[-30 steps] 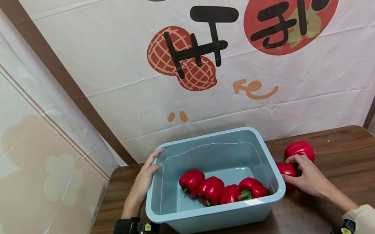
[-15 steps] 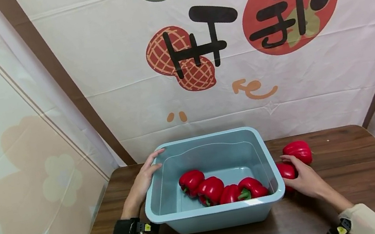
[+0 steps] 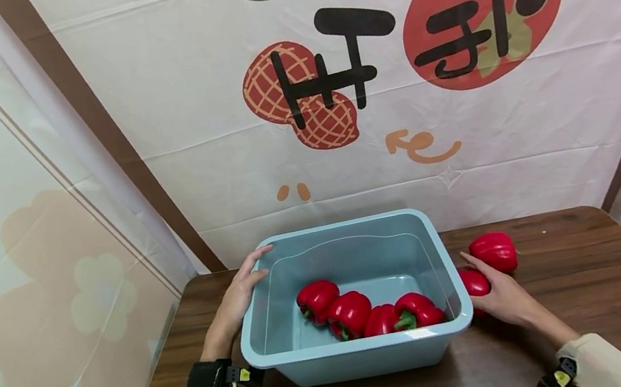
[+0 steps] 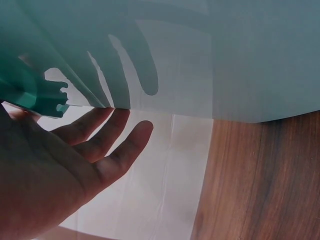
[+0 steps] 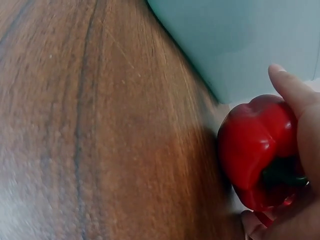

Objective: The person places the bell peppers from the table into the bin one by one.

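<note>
A light blue plastic bin stands on the wooden table with several red bell peppers lying in it. My left hand holds the bin's back left corner, thumb and forefinger over the rim. In the left wrist view, other fingers reach the bin's outer wall from below. Outside the bin's right wall, my right hand grips a red bell pepper. The right wrist view shows this pepper, its green stem towards my palm and my thumb along its far side.
Another red bell pepper lies on the table, just behind my right hand. A white printed cloth hangs close behind the table and along its left side.
My right hand has shifted slightly left and closed in on the nearer pepper, with its fingers moving off the farther one. That farther pepper has rolled slightly. My left hand stays put.
</note>
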Demonstrator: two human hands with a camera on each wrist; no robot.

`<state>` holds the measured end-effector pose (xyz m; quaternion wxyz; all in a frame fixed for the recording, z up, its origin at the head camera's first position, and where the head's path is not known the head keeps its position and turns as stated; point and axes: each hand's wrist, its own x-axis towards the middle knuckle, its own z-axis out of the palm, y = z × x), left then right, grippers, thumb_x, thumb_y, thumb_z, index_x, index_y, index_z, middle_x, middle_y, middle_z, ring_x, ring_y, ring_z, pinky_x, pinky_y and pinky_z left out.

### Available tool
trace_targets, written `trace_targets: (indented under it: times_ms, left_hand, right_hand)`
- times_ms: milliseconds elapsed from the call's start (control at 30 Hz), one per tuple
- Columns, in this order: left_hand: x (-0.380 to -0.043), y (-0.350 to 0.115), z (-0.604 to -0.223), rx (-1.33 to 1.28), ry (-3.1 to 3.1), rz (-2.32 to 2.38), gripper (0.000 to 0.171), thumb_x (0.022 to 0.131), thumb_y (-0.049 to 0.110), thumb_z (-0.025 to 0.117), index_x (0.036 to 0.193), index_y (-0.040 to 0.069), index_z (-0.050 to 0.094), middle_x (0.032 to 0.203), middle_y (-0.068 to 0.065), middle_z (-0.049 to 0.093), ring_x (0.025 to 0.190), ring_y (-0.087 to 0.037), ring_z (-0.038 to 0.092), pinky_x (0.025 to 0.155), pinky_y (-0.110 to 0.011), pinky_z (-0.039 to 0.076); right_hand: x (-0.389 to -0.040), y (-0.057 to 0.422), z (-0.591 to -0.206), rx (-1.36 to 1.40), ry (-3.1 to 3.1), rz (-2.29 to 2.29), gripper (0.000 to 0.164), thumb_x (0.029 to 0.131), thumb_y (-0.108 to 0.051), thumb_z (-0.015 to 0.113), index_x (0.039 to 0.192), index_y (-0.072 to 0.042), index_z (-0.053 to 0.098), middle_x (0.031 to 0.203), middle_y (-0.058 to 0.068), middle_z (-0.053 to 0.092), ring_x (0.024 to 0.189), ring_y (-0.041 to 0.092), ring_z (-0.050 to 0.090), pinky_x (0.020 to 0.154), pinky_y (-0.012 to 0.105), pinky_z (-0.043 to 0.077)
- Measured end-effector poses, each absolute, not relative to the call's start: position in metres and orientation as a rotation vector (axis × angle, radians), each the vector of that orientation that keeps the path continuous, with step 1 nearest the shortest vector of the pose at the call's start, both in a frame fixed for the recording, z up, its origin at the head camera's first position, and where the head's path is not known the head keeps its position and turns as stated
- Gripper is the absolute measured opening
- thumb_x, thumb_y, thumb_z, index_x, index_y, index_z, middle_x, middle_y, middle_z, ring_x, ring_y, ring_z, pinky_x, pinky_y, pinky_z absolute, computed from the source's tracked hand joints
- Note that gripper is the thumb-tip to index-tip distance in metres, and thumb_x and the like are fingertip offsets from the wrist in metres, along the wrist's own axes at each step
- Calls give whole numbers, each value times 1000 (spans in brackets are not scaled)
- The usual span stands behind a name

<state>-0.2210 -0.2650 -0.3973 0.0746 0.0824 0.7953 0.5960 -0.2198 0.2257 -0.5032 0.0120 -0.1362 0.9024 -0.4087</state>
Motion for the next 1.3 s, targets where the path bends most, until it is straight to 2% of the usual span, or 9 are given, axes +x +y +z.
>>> trace_targets:
  times_ms: [600, 1000, 1300]
  left_hand:
    - [-221, -266, -398, 253, 2381, 1791, 47, 105, 23, 35, 152, 24, 35, 157, -11, 24, 128, -47, 40, 92, -58, 49]
    - [-221, -263, -395, 271, 2362, 1822, 46, 106, 22, 34, 152, 22, 35, 158, -9, 23, 128, -44, 40, 91, -55, 49]
    - [-220, -264, -397, 271, 2356, 1828, 46, 106, 23, 35, 152, 23, 35, 157, -10, 25, 127, -45, 41, 90, -56, 50]
  right_hand:
    - [-220, 229, -506, -364, 2784, -1254, 85, 80, -42, 79, 149, -10, 41, 134, 26, 56, 111, 42, 59, 83, 53, 55]
    - [-216, 228, -498, -404, 2902, -1266, 72, 80, -35, 81, 138, -4, 52, 122, 23, 63, 101, 37, 63, 78, 50, 55]
    - [-215, 233, -491, -352, 2889, -1270, 70, 82, -32, 79, 140, -8, 50, 125, 25, 59, 104, 41, 59, 77, 52, 55]
